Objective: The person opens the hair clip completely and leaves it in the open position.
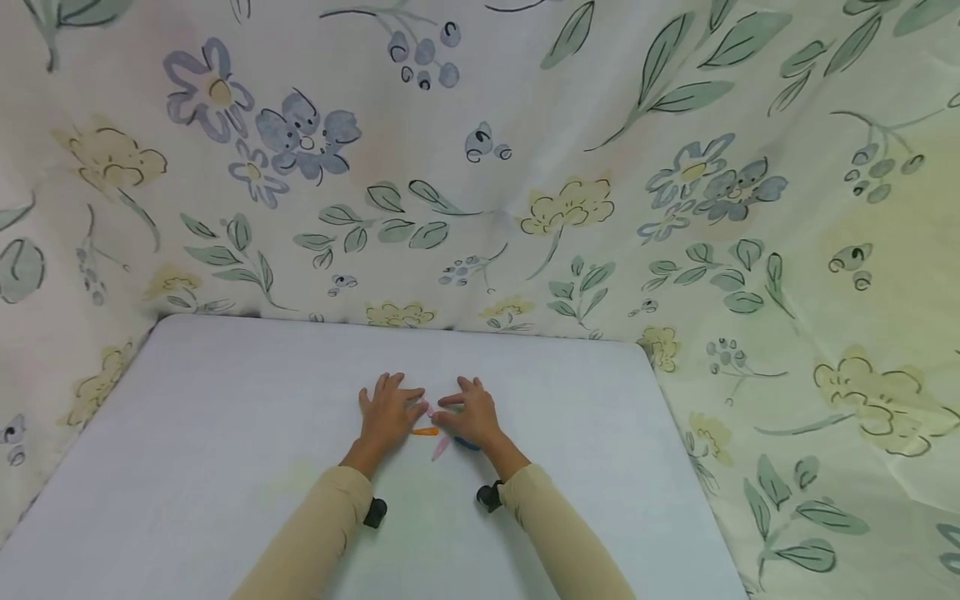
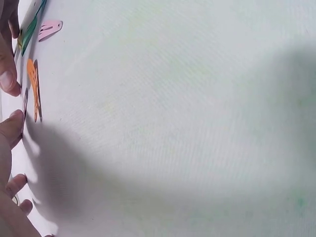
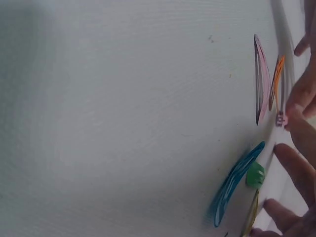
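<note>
Fingers of the left hand (image 1: pixel 387 419) and right hand (image 1: pixel 472 417) pinch a small pink clip (image 1: pixel 429 408) between them. Nearby on the white desk (image 1: pixel 225 417) lie an orange clip (image 1: pixel 425 431), a second pink clip (image 1: pixel 440 448), a blue clip (image 1: pixel 467 444) and a green clip (image 3: pixel 255 175).

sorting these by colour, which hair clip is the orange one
The orange clip, lying near the left hand in the head view; the blue clip sits farther right, by the right hand, and no other clip is orange.
</note>
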A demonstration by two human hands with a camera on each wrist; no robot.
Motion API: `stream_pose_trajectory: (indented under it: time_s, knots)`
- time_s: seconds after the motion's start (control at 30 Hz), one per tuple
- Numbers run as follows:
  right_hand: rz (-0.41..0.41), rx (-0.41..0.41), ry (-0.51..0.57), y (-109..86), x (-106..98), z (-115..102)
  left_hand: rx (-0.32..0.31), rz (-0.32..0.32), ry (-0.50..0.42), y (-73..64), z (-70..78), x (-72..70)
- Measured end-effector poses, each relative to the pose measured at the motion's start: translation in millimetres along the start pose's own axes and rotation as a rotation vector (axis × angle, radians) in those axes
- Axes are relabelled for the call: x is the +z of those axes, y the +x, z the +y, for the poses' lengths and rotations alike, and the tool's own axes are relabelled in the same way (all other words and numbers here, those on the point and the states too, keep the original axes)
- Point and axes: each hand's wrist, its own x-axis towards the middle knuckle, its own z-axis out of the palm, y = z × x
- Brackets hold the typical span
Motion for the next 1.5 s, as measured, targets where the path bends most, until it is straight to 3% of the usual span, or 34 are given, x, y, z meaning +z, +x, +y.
stream_pose_trajectory:
  time_s: [0.6,0.93,1.23,1.5]
  knots:
    - [0.053,-0.042,-0.035,-4.2,2,0,0.07,0.197,-0.038,-5.2,-1.5,8.7]
    - [0.132,-0.046,-0.142,-1.2,10,1,0.087,0.167,-0.093,-6.8,-1.2,8.0]
    - [0.09,-0.04,-0.048,0.0,5,1,0.107,0.128,-0.098,-6.5,-3.6,9.3]
    - [0.027,-0.053,0.018,-0.2,-6,2,0.083,0.084,-0.13,-6.5,-1.3,11.0]
